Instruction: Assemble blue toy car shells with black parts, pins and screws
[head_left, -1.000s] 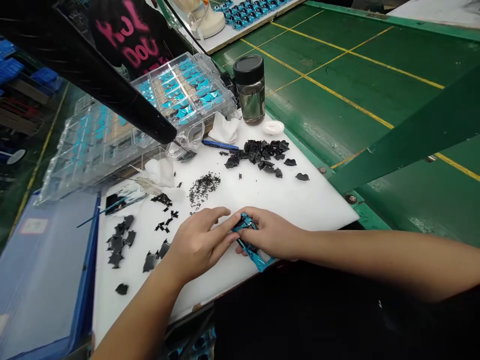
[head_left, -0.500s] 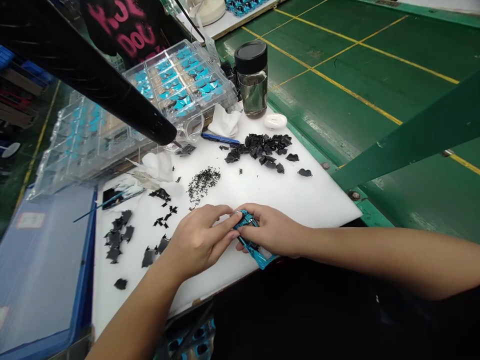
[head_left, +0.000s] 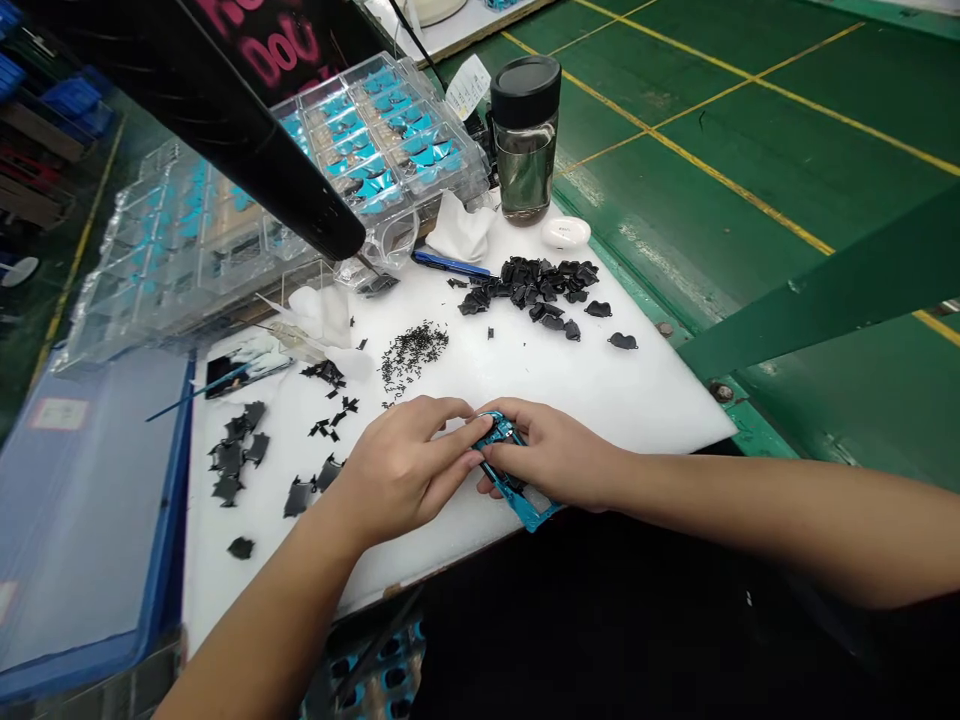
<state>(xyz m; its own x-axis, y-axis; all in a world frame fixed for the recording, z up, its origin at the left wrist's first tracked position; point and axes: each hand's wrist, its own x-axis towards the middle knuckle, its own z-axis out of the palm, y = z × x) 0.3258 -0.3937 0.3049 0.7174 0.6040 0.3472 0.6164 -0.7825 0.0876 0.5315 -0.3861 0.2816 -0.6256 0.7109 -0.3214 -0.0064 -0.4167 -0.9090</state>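
Observation:
Over the front edge of the white work board (head_left: 600, 400), my right hand (head_left: 551, 455) grips a bright blue plastic housing (head_left: 534, 510) with dark parts inside. The housing slants, its lower end sticking out beneath my palm. My left hand (head_left: 409, 465) has its fingertips pressed together on the upper end of the housing. Whether a small part sits under those fingertips is hidden. Beyond my hands lies a heap of tiny black screws (head_left: 412, 355). Black flat plastic pieces (head_left: 236, 450) lie left of my left forearm.
A black powered screwdriver (head_left: 330, 220) slants in from upper left. Behind it are clear compartment trays (head_left: 315, 100) of blue parts. Curved black pieces (head_left: 536, 285), a blue pen (head_left: 450, 264), a lidded bottle (head_left: 525, 150) and a white case (head_left: 566, 232) lie farther back. A green beam (head_left: 825, 260) crosses at right.
The view has shifted slightly. My hands stay on the blue housing in nearly the same grip, with only slight finger movement.

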